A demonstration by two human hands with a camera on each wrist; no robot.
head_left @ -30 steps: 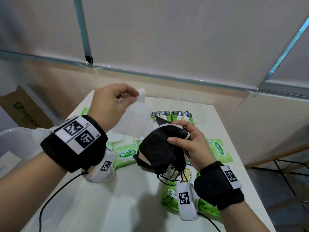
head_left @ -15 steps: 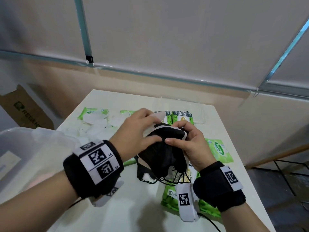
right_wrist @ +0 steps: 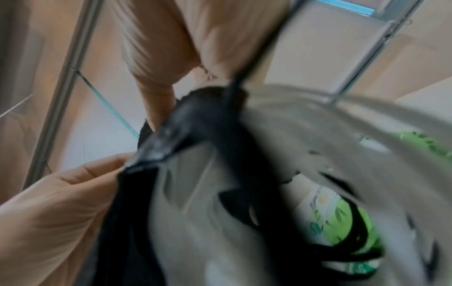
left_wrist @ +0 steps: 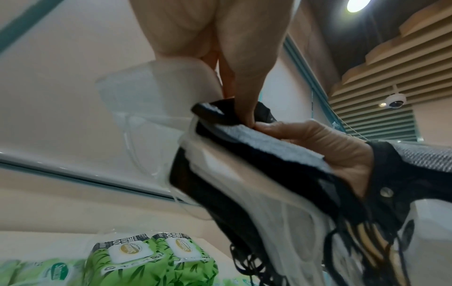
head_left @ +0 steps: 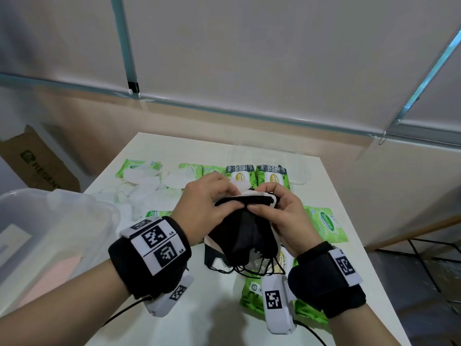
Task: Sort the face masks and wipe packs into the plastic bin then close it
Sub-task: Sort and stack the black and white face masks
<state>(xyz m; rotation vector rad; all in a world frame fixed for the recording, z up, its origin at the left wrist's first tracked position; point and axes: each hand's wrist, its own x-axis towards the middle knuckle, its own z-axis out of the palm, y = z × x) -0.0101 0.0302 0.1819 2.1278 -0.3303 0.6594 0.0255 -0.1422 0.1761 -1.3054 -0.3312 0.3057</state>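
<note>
Pinching the stack of face masks (head_left: pixel 245 228) at its top edge, both the left hand (head_left: pixel 207 208) and the right hand (head_left: pixel 282 216) hold it above the counter (head_left: pixel 199 308). Dangling ear loops (head_left: pixel 252 268) could snag; the blurred right wrist view possibly shows loose layers that might slip before reaching the plastic bin (head_left: pixel 50 233).

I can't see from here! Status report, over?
Left hand and right hand both pinch the masks, held above the table. Bin open at left. Nothing in the way.
</note>
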